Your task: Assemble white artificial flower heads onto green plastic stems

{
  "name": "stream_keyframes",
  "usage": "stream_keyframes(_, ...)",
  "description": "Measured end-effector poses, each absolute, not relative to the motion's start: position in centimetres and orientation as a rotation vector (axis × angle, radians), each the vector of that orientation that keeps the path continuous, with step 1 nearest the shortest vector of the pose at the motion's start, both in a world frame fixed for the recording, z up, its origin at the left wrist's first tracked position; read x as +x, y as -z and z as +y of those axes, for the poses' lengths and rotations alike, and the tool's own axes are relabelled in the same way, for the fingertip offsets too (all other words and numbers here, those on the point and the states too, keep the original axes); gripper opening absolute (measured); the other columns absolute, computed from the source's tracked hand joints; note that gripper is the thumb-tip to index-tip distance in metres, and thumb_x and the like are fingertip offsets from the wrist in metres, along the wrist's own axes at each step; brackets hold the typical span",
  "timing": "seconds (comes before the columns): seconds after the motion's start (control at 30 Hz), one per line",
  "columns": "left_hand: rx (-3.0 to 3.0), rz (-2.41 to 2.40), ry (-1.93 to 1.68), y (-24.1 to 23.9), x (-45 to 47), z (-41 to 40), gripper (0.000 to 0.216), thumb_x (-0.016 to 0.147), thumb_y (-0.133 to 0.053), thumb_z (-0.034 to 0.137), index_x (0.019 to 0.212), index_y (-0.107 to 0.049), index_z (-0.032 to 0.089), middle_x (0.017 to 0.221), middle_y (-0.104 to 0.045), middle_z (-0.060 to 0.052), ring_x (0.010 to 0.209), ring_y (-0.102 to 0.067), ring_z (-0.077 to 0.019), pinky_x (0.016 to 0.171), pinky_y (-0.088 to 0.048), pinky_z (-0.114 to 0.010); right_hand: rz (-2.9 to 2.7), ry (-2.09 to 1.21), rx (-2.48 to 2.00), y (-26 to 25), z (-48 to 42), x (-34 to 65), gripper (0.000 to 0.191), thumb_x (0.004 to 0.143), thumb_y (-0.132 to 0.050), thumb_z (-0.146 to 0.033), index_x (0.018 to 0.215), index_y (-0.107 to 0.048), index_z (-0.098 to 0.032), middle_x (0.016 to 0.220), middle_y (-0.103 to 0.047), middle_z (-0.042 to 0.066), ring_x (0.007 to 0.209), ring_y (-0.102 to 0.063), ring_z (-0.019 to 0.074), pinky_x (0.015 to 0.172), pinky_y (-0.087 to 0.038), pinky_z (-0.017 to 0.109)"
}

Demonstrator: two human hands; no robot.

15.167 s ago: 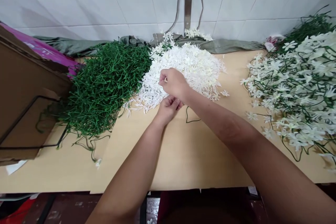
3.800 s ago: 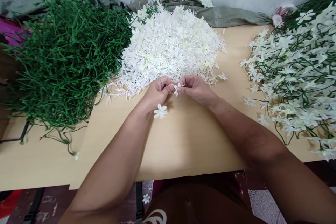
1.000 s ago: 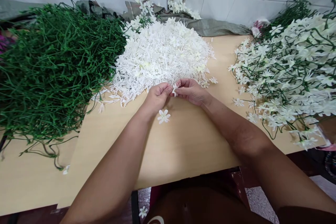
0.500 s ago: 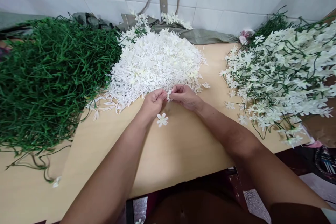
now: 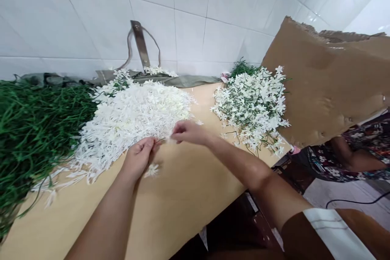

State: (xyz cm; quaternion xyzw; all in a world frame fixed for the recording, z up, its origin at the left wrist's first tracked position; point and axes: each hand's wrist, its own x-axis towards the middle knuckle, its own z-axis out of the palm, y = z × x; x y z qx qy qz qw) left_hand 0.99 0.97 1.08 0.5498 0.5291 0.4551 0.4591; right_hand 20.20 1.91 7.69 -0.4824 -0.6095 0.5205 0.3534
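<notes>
My left hand (image 5: 140, 155) is closed in a pinch on a thin green plastic stem (image 5: 159, 141) at the front of a heap of white artificial blossoms (image 5: 137, 109). One white artificial flower (image 5: 169, 138), smeared by motion, is at the stem's right end. The curled fingers of my right hand (image 5: 188, 132) meet at this flower; their exact grip is blurred. Just below my left hand there is another open white flower (image 5: 152, 170); whether it hangs from the same stem is hidden.
Green plastic stems (image 5: 39, 122) are piled at the left. White flowers on green stems (image 5: 251, 105) form a pile at the right, beside a large brown cardboard sheet (image 5: 323, 85). A tiled wall (image 5: 191, 36) stands behind the table (image 5: 183, 195). Another person's arm (image 5: 356, 156) shows at far right.
The view has swung to the right, bringing the cardboard and another person into sight. My hands have moved apart, and a length of green stem now shows between them.
</notes>
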Motion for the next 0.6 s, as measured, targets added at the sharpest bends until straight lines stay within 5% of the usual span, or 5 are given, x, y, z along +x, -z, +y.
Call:
stream_keyframes(0.13,1.335,1.288,-1.091,-0.9,1.3,0.8,0.045,0.068,-0.063,0.063,0.072,-0.064,0.019,0.060,-0.054,0.000,0.060,-0.049,-0.0148,0.058,-0.039,-0.027,-1.581,-0.309,-1.463,-17.0,0.6,30.6,0.009,0.080,-0.064,-0.028,0.082,-0.066,-0.019,0.094,-0.069,0.008,0.098,-0.065,0.0222,0.093,-0.052,0.042)
stream_keyframes(0.27,1.463,1.355,-1.006,-1.2,1.8,0.2,0.034,0.075,-0.057,0.052,0.068,-0.063,0.019,0.056,-0.047,0.002,0.054,-0.042,-0.0131,0.051,-0.030,-0.025,-1.015,0.696,-1.685,-21.4,1.8,39.2,0.045,0.067,-0.072,-0.008,0.112,-0.067,-0.007,0.124,-0.063,0.025,0.129,-0.050,0.0389,0.111,-0.035,0.059)
stream_keyframes(0.33,1.514,1.357,-0.985,-1.4,1.9,0.1,0.032,0.078,-0.053,0.049,0.068,-0.063,0.020,0.057,-0.049,0.001,0.054,-0.043,-0.0136,0.051,-0.030,-0.026,-1.127,0.867,-1.648,-20.0,3.3,38.9,0.041,0.073,-0.070,-0.010,0.114,-0.068,-0.009,0.129,-0.059,0.027,0.133,-0.046,0.0407,0.109,-0.037,0.057)
stream_keyframes(0.47,1.540,1.370,-0.951,-1.3,1.8,0.1,0.031,0.082,-0.051,0.045,0.067,-0.062,0.020,0.057,-0.050,0.001,0.053,-0.044,-0.0132,0.054,-0.033,-0.027,-1.831,0.399,-1.325,-14.5,5.5,28.4,0.019,0.087,-0.055,-0.013,0.095,-0.072,-0.016,0.098,-0.070,0.015,0.103,-0.064,0.0295,0.098,-0.047,0.048)
stream_keyframes(0.6,1.530,1.343,-0.954,-1.0,1.6,0.1,0.033,0.085,-0.048,0.045,0.069,-0.063,0.019,0.057,-0.049,0.002,0.052,-0.041,-0.0121,0.053,-0.032,-0.026,-2.216,-0.170,-1.281,-11.9,8.7,15.6,0.015,0.091,-0.057,-0.020,0.095,-0.071,-0.014,0.104,-0.071,0.014,0.104,-0.063,0.0269,0.096,-0.048,0.043)
